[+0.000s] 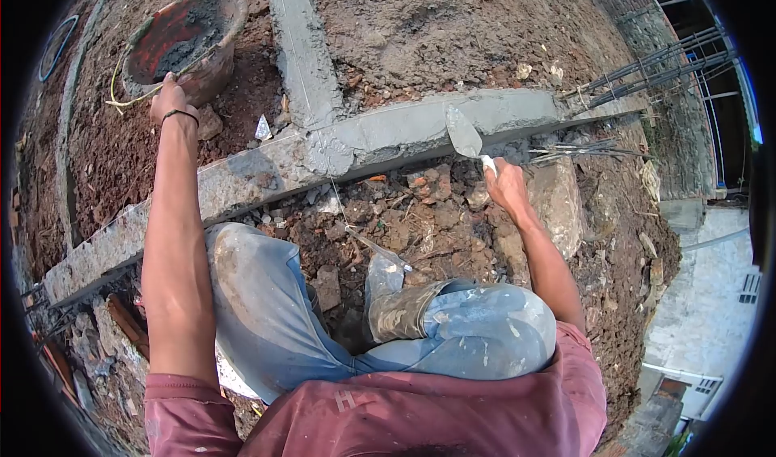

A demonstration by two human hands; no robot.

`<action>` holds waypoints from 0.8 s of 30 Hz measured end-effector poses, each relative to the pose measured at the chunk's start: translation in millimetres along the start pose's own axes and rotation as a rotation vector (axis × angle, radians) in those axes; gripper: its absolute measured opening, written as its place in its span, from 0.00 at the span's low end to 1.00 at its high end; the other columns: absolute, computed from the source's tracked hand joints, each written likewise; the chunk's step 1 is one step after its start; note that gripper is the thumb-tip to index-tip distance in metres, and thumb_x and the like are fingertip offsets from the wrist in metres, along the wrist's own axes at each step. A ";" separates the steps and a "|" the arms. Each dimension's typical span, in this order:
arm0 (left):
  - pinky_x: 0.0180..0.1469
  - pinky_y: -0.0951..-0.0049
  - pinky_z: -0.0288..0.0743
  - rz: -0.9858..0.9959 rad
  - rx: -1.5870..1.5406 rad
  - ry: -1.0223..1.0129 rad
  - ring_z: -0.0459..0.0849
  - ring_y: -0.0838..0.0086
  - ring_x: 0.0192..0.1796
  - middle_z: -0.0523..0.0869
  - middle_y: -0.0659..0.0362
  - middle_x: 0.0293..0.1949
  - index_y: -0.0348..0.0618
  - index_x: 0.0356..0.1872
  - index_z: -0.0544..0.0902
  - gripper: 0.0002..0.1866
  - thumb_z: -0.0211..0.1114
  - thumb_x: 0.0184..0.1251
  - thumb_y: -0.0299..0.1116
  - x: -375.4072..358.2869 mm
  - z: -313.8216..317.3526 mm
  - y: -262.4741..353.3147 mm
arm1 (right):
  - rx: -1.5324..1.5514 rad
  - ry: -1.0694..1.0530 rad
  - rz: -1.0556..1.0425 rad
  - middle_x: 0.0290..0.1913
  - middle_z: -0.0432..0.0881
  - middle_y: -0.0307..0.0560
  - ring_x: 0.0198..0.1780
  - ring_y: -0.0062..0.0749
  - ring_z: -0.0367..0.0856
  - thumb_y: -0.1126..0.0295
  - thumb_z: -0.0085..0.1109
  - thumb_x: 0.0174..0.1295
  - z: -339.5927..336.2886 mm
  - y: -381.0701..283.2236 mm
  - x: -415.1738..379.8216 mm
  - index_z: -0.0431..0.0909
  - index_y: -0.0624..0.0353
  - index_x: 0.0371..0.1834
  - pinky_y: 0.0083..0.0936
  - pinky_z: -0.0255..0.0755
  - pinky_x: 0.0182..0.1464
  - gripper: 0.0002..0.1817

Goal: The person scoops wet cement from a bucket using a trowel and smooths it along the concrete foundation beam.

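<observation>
My left hand (171,103) reaches far forward, its fingers closed on the near rim of a bucket (217,71). Grey wet mortar (194,43) lies inside against the reddish inner wall, and a yellowish cord hangs round the rim. In my right hand (508,185) is a trowel (464,134), gripped by its white handle. Its mortar-smeared blade lies over the front edge of a concrete beam (388,138), pointing away from me. The beam's top looks smooth and wet on the right, rougher and drier on the left.
A second beam (303,49) runs away from the first, with a string line along it. Steel rebar (655,69) juts out at the right end. Broken bricks and rubble (428,214) lie between my knees and the beam. A white wall (719,271) stands at far right.
</observation>
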State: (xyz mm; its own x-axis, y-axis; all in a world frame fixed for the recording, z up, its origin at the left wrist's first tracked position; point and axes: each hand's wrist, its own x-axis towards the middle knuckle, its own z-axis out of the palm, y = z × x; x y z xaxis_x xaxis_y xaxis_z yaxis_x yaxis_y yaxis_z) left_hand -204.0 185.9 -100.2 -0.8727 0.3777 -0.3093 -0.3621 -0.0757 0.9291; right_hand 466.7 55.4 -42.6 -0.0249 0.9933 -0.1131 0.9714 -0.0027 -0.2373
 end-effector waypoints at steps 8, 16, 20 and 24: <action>0.41 0.65 0.84 0.067 0.127 0.060 0.88 0.67 0.38 0.88 0.48 0.44 0.30 0.42 0.84 0.20 0.75 0.64 0.40 2.2 0.9 -1.8 | -0.109 0.203 0.155 0.39 0.84 0.74 0.47 0.68 0.84 0.60 0.59 0.64 -39.2 101.9 54.9 0.84 0.70 0.37 0.49 0.76 0.49 0.19; 0.40 0.65 0.86 0.005 -0.039 0.018 0.89 0.68 0.36 0.87 0.50 0.38 0.31 0.37 0.82 0.16 0.76 0.63 0.35 -7.9 2.0 2.4 | -0.227 -0.264 -0.072 0.44 0.85 0.68 0.48 0.56 0.84 0.54 0.56 0.59 -140.2 66.0 159.7 0.83 0.70 0.41 0.39 0.75 0.52 0.25; 0.39 0.66 0.85 0.007 -0.059 0.019 0.88 0.69 0.35 0.87 0.50 0.37 0.29 0.36 0.81 0.18 0.76 0.62 0.36 -8.2 4.2 0.1 | -1.197 -0.524 -0.740 0.36 0.88 0.56 0.41 0.49 0.89 0.67 0.57 0.61 -165.6 65.9 246.7 0.86 0.56 0.36 0.37 0.80 0.46 0.09; 0.42 0.62 0.85 0.120 0.068 0.021 0.91 0.63 0.37 0.90 0.48 0.41 0.29 0.47 0.79 0.17 0.70 0.70 0.34 -10.4 0.8 -1.9 | -1.363 -0.541 -0.919 0.36 0.88 0.54 0.44 0.44 0.90 0.73 0.55 0.62 -167.0 46.7 291.1 0.86 0.52 0.36 0.37 0.82 0.44 0.08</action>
State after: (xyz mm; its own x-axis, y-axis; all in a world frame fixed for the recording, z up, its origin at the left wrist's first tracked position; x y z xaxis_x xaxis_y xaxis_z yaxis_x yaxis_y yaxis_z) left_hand -194.0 182.8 -98.5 -0.9152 0.3505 -0.1988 -0.2323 -0.0557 0.9710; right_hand 544.2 363.7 74.5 -0.4335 0.4652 -0.7718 0.0737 0.8719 0.4842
